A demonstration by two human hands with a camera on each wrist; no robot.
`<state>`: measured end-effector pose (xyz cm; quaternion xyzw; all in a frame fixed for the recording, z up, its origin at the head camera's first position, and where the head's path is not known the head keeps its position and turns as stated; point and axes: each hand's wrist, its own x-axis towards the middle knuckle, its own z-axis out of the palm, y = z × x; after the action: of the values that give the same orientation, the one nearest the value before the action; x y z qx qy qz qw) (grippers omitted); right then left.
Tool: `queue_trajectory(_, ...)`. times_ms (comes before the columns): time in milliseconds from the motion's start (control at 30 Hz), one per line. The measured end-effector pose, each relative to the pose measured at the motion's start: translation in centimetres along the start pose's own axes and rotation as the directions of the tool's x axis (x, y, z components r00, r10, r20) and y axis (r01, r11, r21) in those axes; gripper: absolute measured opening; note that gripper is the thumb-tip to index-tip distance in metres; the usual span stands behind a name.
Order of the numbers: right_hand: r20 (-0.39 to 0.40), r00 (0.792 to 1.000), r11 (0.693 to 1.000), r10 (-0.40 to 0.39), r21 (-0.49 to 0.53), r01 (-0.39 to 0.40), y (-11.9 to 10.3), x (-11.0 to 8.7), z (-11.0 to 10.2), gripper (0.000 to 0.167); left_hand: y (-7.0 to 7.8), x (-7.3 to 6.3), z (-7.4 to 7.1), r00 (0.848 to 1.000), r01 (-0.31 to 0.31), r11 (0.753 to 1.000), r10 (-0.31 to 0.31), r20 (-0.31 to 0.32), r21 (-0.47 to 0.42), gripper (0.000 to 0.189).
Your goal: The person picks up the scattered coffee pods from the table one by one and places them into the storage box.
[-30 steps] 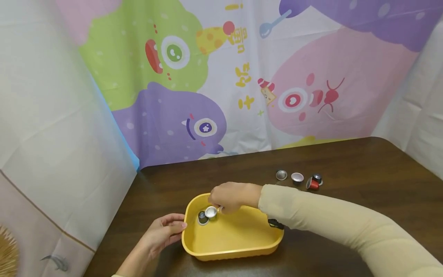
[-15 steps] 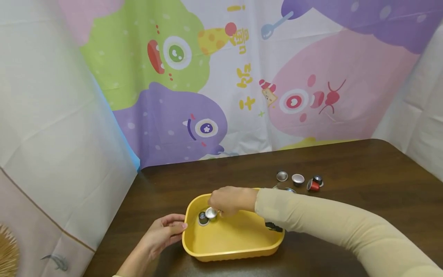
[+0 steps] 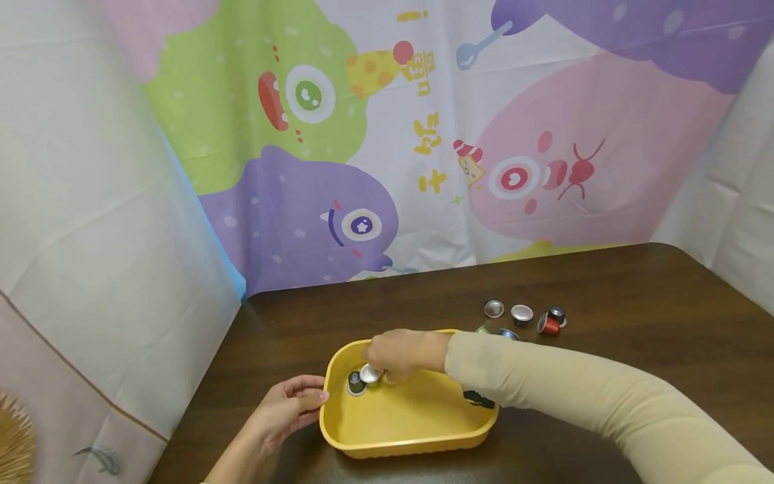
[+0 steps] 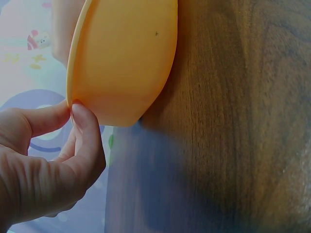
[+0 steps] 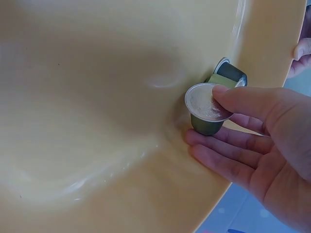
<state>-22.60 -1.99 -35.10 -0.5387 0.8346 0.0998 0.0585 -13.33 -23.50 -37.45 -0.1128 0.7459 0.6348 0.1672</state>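
Note:
A yellow tray (image 3: 417, 445) stands on the table. My left hand (image 3: 289, 407) pinches its left rim between thumb and fingers, also plain in the left wrist view. My right hand (image 3: 400, 352) reaches over the far rim into the tray. In the right wrist view, it holds a green coffee capsule (image 5: 206, 127) with a silver lid, thumb on the lid and fingers below. Behind that capsule lie a dark coffee capsule (image 5: 229, 73) and a partly hidden green one. In the head view, a silver-lidded capsule (image 3: 370, 374) touches the dark one at the tray's left end.
Beyond the tray's right side, several capsules lie on the dark wooden table (image 3: 635, 296), among them a red capsule (image 3: 548, 325) and a blue one (image 3: 508, 334) partly behind the right sleeve. A printed cloth (image 3: 423, 222) hangs along the table's back edge.
My right hand and sleeve have shifted slightly down, uncovering a blue and a pale green capsule on the table. The left hand keeps its hold on the rim.

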Motion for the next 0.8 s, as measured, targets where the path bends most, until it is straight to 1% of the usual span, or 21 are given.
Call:
queue_trajectory(167,-0.007,1.000,0.998,0.020,0.051,-0.019,0.03,0.11,0.30,0.007,0.00,-0.02,0.03,1.000,-0.001,1.000,0.001,0.001,0.003,0.043)
queue_trajectory(400,-0.028,0.999,0.998,0.022,0.062,-0.021,0.07,0.12,0.42,0.007,-0.05,0.00,-0.02,1.000,-0.013,1.000,0.013,0.014,-0.004,0.043)
queue_trajectory(467,-0.029,0.999,0.997,0.029,0.079,-0.027,0.06,0.04,0.41,0.007,-0.05,0.01,0.04,1.000,-0.014,1.000,0.014,0.015,-0.006,0.042)
queue_trajectory(633,-0.027,0.999,0.990,0.043,0.137,-0.039,0.10,-0.22,0.18,0.008,-0.11,0.05,0.08,1.000,-0.017,1.000,0.017,0.023,-0.005,0.042)
queue_trajectory(800,-0.024,0.999,0.987,0.044,0.155,-0.040,0.23,-0.53,-0.33,0.011,-0.18,0.15,-0.05,1.000,-0.016,1.000,0.016,0.022,-0.003,0.041)
